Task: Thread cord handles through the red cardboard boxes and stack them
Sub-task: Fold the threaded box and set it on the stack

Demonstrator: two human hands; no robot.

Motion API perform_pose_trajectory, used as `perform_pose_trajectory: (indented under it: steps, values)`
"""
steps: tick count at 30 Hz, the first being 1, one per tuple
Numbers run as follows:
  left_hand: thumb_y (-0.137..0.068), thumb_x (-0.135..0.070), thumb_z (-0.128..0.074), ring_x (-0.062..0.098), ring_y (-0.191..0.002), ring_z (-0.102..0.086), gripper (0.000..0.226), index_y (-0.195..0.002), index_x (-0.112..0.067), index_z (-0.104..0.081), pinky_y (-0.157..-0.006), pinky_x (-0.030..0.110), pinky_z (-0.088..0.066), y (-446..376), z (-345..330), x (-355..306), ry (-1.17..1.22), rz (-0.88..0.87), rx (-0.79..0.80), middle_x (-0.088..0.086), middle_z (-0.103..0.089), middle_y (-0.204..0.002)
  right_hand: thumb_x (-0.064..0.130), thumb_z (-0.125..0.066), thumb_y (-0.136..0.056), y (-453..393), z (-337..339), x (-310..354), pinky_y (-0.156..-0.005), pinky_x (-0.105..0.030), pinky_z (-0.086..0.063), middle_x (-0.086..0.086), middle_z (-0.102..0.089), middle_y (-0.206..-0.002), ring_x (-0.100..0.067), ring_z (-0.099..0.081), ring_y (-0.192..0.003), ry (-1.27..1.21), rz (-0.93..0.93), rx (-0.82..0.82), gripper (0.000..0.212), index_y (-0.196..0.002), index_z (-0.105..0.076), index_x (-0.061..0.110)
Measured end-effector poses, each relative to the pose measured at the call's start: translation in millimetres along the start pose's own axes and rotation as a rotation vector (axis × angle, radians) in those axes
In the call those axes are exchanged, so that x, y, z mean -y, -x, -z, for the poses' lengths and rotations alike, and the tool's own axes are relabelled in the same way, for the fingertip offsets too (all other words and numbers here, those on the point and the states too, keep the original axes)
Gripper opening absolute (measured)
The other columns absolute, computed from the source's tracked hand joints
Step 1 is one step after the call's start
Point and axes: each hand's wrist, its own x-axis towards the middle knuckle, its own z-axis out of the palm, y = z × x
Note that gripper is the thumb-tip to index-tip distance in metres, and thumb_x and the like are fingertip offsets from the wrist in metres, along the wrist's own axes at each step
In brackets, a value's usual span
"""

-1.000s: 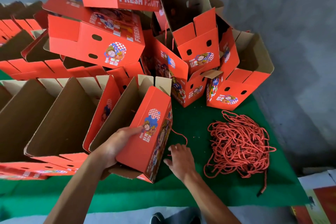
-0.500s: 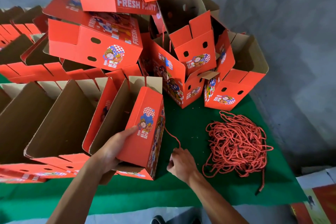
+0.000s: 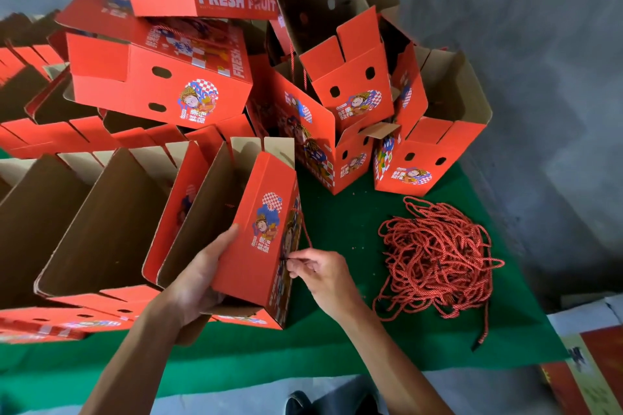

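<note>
The left hand (image 3: 199, 280) grips the red box (image 3: 259, 239), tilted with its long axis running away from the person, while the right hand (image 3: 323, 274) pinches a cord end (image 3: 305, 229) against its side.

Threading a cord into a red box

Left hand (image 3: 199, 283) grips the open red cardboard box (image 3: 259, 246); right hand (image 3: 323, 274) pinches a red twisted cord (image 3: 305, 232) at its side, loose cord pile (image 3: 438, 256) at three o'clock.

Soft daylight falls evenly over my work, with no glare. Only faint shadows sit under my hands and inside the open cartons. My wide lens bends the edges, and the lower left corner smears into blur; the centre stays fairly sharp.
</note>
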Motion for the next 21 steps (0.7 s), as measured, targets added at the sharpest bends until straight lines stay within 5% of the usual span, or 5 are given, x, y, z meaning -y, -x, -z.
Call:
perform_pose_trajectory:
  steps: [5,9,12,14,21]
  values:
    - [-0.092,-0.081,-0.023,0.036,-0.116,-0.070,0.084,-0.117,-0.022,-0.078,-0.095,0.048,-0.054,1,-5,-2,-0.004,0.059,0.089,0.018,-0.072,-0.125,0.020,-0.066,-0.100,-4,-2,7,-0.084,-0.019,-0.056,0.009,-0.076,-0.104,-0.004,-0.070,-0.092,0.241,0.060,0.053,0.016,-0.109,-0.078,0.013]
    - [-0.103,-0.047,-0.053,0.037,-0.102,-0.075,0.041,-0.115,-0.016,-0.076,-0.078,0.039,-0.064,4,-10,-1,-0.307,-0.069,0.087,0.017,-0.076,-0.112,0.022,-0.062,-0.101,-5,-4,19,-0.084,-0.027,-0.060,0.006,-0.076,-0.109,-0.007,-0.071,-0.087,0.481,0.159,0.074,0.016,-0.102,-0.077,0.015]
    - [-0.101,-0.020,-0.064,0.031,-0.094,-0.076,0.023,-0.104,-0.001,-0.076,-0.090,0.049,-0.061,-1,-14,-3,-0.586,-0.235,0.108,0.016,-0.077,-0.101,0.023,-0.062,-0.101,-10,-6,30,-0.082,-0.036,-0.061,0.003,-0.076,-0.104,-0.016,-0.072,-0.086,0.629,0.219,0.070,0.015,-0.099,-0.073,0.014]
    - [-0.097,-0.011,-0.068,0.022,-0.095,-0.076,0.017,-0.106,0.002,-0.074,-0.088,0.041,-0.062,-5,-17,-10,-0.778,-0.367,0.142,0.011,-0.078,-0.100,0.025,-0.061,-0.101,-11,-5,31,-0.082,-0.036,-0.060,0.001,-0.077,-0.103,-0.018,-0.072,-0.087,0.674,0.224,0.057,0.016,-0.101,-0.073,0.015]
    - [-0.095,-0.014,-0.072,0.031,-0.129,-0.059,0.053,-0.142,0.003,-0.053,-0.108,0.043,-0.049,-22,-35,-33,-1.110,-0.398,0.107,0.020,-0.060,-0.138,0.025,-0.059,-0.101,-4,-6,20,-0.078,-0.024,-0.057,0.006,-0.075,-0.103,-0.007,-0.069,-0.083,0.538,0.231,0.026,0.014,-0.107,-0.072,0.023]
